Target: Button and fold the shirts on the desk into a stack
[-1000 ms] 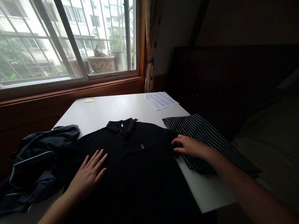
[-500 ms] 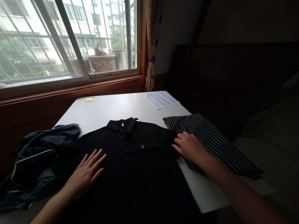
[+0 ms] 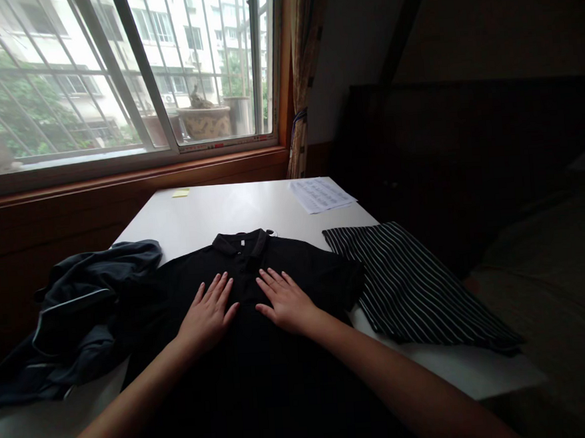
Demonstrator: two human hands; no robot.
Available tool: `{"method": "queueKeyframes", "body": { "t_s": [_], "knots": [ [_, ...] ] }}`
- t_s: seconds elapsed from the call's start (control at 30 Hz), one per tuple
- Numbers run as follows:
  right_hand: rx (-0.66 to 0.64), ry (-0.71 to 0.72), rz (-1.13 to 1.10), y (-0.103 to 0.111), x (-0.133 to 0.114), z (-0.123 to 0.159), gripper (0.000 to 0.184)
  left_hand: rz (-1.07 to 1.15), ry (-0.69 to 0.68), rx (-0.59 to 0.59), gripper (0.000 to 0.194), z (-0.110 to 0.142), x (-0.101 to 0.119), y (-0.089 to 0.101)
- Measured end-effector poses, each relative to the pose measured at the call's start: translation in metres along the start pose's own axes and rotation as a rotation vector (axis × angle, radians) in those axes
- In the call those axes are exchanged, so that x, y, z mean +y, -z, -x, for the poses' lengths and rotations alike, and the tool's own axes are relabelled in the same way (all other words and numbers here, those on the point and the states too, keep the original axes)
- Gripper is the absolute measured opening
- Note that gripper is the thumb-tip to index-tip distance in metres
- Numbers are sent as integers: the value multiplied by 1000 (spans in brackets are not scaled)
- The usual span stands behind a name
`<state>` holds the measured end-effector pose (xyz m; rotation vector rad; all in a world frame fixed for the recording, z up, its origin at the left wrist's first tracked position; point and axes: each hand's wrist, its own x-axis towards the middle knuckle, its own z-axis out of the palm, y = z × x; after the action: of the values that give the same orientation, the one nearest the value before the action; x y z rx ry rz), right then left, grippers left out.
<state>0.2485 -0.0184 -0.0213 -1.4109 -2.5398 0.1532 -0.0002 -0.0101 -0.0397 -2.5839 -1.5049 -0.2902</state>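
A black polo shirt (image 3: 264, 381) lies spread on the white table, its collar toward the window. My left hand (image 3: 206, 317) rests flat on the left chest of the shirt as I see it, fingers apart. On the other side of the button placket, my right hand (image 3: 288, 303) also lies flat with its fingers stretched out. Neither hand grips the cloth. The right sleeve overlaps a folded black-and-white striped garment (image 3: 407, 284). By the left sleeve lies a crumpled dark grey-blue garment (image 3: 83, 313) with white piping. The lower part of the shirt fades into shadow.
The white table (image 3: 221, 207) carries a yellow sticky note (image 3: 180, 193) and printed sheets (image 3: 322, 195) at its far end. Beyond it are a barred window (image 3: 162, 74) and a tied curtain (image 3: 299, 132). Dark furniture stands at the right.
My right hand has left the right sleeve and moved left onto the chest, its fingers now straight. My left hand has slid inward, toward the placket. The right sleeve lies more spread out.
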Motion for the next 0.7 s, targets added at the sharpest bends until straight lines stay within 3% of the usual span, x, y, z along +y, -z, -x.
{"method": "queueKeyframes", "body": {
  "t_s": [0.37, 0.7],
  "knots": [
    [-61, 34, -15, 15, 24, 34, 71, -17, -90, -26, 66, 34, -10, 10],
    [-94, -1, 16, 21, 36, 60, 69, -52, -87, -27, 70, 62, -14, 18]
  ]
}}
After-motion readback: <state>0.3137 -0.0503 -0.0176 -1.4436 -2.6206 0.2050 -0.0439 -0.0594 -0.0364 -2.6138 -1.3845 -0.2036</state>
